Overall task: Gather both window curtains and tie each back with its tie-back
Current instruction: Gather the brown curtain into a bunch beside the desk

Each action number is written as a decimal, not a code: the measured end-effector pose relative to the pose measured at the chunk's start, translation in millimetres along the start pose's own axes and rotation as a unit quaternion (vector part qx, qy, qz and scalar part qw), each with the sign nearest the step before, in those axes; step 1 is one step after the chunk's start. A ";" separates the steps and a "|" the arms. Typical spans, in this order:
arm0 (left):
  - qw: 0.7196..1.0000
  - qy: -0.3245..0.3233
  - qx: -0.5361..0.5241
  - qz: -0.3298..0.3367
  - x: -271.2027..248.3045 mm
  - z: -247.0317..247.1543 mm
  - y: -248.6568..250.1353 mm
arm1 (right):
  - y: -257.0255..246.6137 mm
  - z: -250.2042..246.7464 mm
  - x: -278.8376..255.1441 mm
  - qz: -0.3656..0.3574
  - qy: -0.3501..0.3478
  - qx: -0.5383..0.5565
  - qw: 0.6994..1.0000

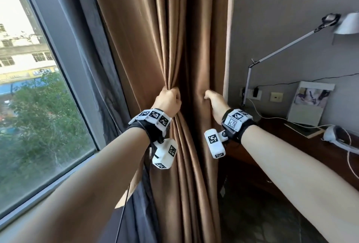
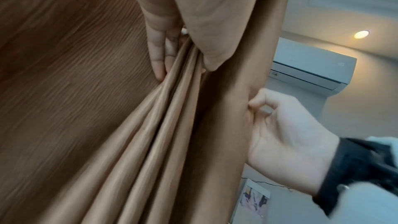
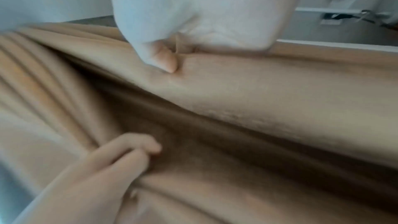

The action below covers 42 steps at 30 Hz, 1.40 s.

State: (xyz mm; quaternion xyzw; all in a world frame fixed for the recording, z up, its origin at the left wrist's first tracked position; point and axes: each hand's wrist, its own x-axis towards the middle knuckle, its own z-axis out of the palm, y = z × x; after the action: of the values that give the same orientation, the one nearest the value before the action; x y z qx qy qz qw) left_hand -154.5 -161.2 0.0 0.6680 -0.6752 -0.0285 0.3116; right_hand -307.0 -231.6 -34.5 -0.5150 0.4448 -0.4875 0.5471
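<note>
Pleats of the brown curtain bunched in the left hand could slip while the right hand pinches the neighbouring fold, no tie-back visible.

Curtain hangs between window on left and desk on right, left hand and right hand side by side on its folds.

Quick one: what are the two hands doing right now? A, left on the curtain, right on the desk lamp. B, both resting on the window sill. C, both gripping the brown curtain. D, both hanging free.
C: the left hand bunches folds of the brown curtain, and the right hand pinches its other edge.
</note>
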 end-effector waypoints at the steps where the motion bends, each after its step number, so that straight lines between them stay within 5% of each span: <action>1: 1.000 -0.005 -0.006 -0.008 0.0 1.8 6.2 | -1.2 5.2 -10.2 -0.025 -0.021 -0.027 0.999; 6: 0.998 -0.023 -0.047 -0.041 -5.3 6.2 25.8 | -1.2 18.6 -37.7 -0.090 -0.087 -0.040 0.991; 14: 1.000 -0.005 0.017 -0.003 -15.4 0.4 20.0 | 6.4 14.2 -37.2 -0.034 -0.116 -0.018 0.993; 23: 0.996 0.019 -0.007 0.084 -22.2 0.8 11.8 | 24.1 -30.8 29.3 -0.022 0.147 -0.145 0.978; 29: 0.991 0.056 0.071 0.102 -16.9 11.6 16.0 | 31.2 -17.1 56.4 -0.034 0.062 -0.146 0.987; 37: 0.997 0.027 0.061 0.022 18.7 29.0 26.4 | 38.7 30.3 72.8 -0.049 -0.083 -0.098 0.990; 39: 0.997 0.029 0.067 0.010 22.1 30.6 22.5 | 38.2 23.6 84.7 -0.024 -0.080 -0.077 0.994; 42: 0.997 0.038 0.070 0.002 23.8 31.7 17.8 | 42.2 2.4 115.3 0.019 0.039 -0.036 0.998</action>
State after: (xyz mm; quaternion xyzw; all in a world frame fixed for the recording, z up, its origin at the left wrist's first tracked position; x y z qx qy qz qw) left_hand -182.7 -193.2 -8.3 0.6873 -0.6647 0.0447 0.2896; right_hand -286.6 -345.9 -74.6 -0.5065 0.4922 -0.4806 0.5197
